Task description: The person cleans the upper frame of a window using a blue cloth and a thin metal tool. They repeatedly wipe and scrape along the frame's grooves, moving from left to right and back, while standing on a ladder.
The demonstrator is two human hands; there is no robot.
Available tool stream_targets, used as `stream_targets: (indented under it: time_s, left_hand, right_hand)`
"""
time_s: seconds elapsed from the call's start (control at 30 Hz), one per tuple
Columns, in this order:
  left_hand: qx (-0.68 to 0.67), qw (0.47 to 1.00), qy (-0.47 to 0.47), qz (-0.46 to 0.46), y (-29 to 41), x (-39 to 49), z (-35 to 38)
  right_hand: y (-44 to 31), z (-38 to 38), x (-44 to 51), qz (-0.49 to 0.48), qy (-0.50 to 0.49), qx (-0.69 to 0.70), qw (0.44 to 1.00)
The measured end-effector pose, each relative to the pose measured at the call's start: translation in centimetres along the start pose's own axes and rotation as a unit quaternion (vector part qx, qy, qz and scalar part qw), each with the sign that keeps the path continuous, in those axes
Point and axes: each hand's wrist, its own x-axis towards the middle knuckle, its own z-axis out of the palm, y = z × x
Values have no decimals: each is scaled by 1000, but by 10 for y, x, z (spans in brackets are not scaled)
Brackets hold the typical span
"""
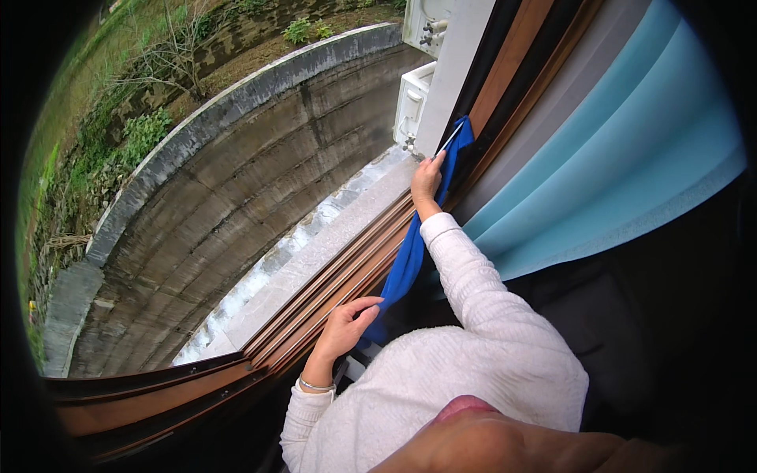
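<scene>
A long blue cloth (pixel 407 260) hangs across the brown window sill track (pixel 349 266). My right hand (pixel 427 177) grips a thin, light-coloured tool (pixel 450 139), whose tip presses the cloth's upper end against the brown side frame of the window (pixel 497 77). The tool's full shape is hidden by the hand and cloth. My left hand (pixel 346 325), with a bracelet at the wrist, pinches the lower part of the cloth between thumb and forefinger, over the inner edge of the sill.
Light blue curtains (pixel 615 171) hang at the right, beside the frame. Outside lie a stone ledge (pixel 325 248), white outdoor units (pixel 414 97) and a curved concrete retaining wall (pixel 254 177) with plants above. Another brown frame member (pixel 148 402) runs along the lower left.
</scene>
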Motion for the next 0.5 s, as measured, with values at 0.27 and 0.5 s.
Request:
stream_targets:
  time_s: [0.27, 0.5]
  left_hand:
    - [-90, 991, 57, 81, 40, 20, 8]
    - [-130, 961, 50, 240, 128, 45, 22]
  right_hand:
    - [-175, -39, 209, -183, 133, 167, 960]
    - [-337, -129, 362, -238, 155, 203, 937]
